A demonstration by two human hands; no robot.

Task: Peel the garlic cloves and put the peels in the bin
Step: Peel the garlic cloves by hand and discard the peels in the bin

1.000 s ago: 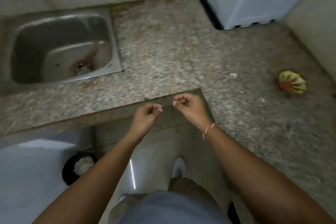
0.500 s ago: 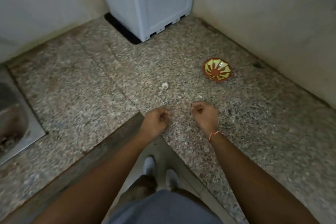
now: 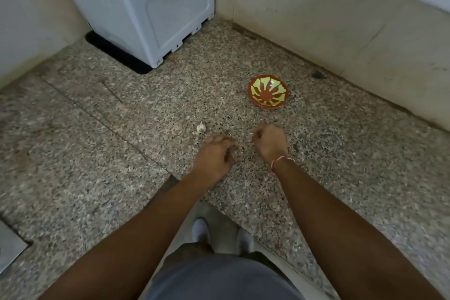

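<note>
A small whole garlic bulb (image 3: 201,127) lies on the speckled stone counter (image 3: 97,153), just up and left of my left hand (image 3: 214,157). That hand hovers low over the counter with its fingers curled, blurred, and nothing shows in it. My right hand (image 3: 270,142), with a red and white thread at the wrist, is a curled fist a short gap to the right. A tiny pale bit (image 3: 252,134) sits at its fingertips; I cannot tell whether it is pinched or lying on the stone. No bin is in view.
A red bowl with yellow-green petals (image 3: 268,94) stands beyond my right hand, near the wall. A white boxy appliance (image 3: 146,7) on a black mat fills the back corner. A sink rim (image 3: 9,248) shows at far left. My feet (image 3: 201,229) are below the counter's inner corner.
My view swung right, from the sink and a dark bin on the floor to the counter corner. Both hands moved forward from the counter edge to beside the garlic bulb.
</note>
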